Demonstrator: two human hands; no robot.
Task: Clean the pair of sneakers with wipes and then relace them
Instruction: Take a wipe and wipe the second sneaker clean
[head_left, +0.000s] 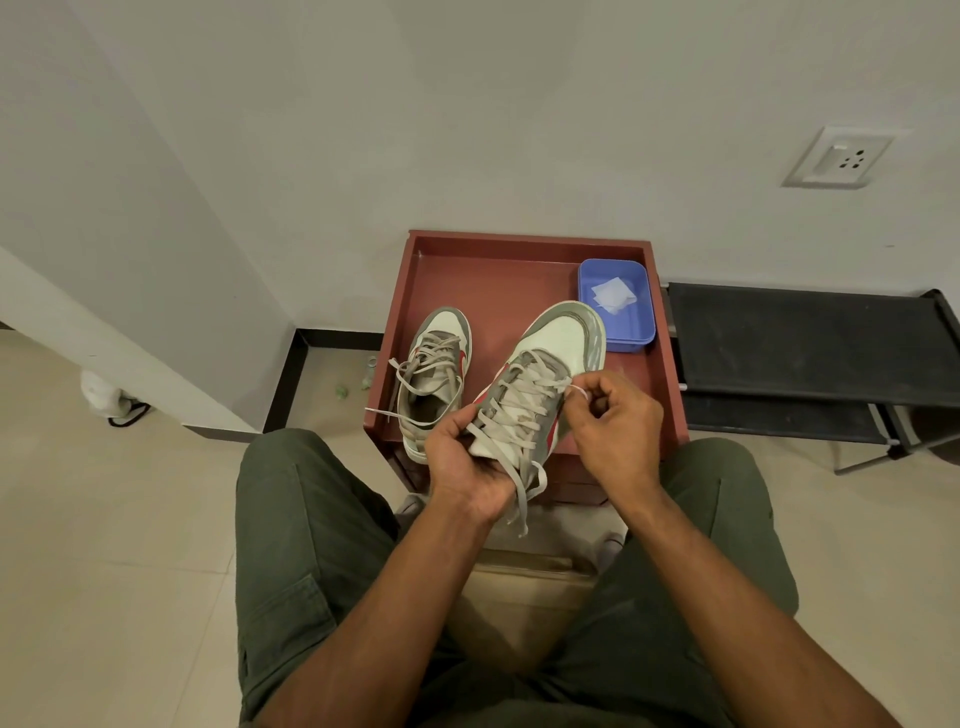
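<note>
**Lace work on the held sneaker**

Fingers (584, 391) of the right hand (618, 421) are curled, thumb and forefinger pinching a loop of the lace (524, 395) at the upper eyelets on the shoe's right side. The left hand (462, 457) wraps its fingers and thumb round the heel end of the held sneaker (540, 384), cradling it from below with the toe pointing away and tilted up.

That grip seems meant to keep the shoe steady and its eyelet rows facing the person, so the other hand can draw the lace against a firm support. A loose lace end (519, 512) hangs down past the left wrist. Whether the lace is being pulled out or threaded in cannot be told.

The second sneaker (434, 374) rests on the red tray (467, 260) near its left edge, laces slack and spilling over the front left corner. A blue tub (641, 332) with white wipes (613, 294) sits in the tray's back right corner, within reach but clear of the shoes.

Both forearms come in from below, elbows apart over the knees, wrists converging on the shoe just above the tray's front edge.
</note>
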